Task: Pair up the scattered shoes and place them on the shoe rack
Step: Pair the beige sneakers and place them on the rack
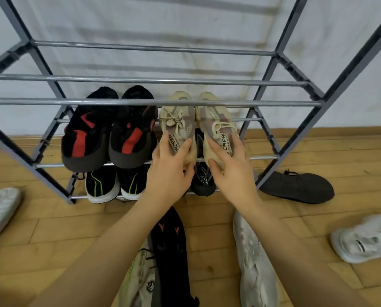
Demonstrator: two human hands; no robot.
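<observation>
- While both heels are gripped, the beige knit lace-up sneaker pair (198, 127) sits on the grey metal-bar shoe rack (154, 102), middle shelf, toes pointing away.
- Left hand (169, 171) curls round left heel; right hand (231, 169) round right heel.
- Black-and-red sneaker pair (109, 134) just beside, left.
- Dark grey knit shoe (300, 187) lies on the floor nearer right hand; likely next.

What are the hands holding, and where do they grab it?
Each hand holds one beige shoe by its heel end. The left hand grips the left shoe; the right hand grips the right shoe. Both shoes sit on the rack.
</observation>
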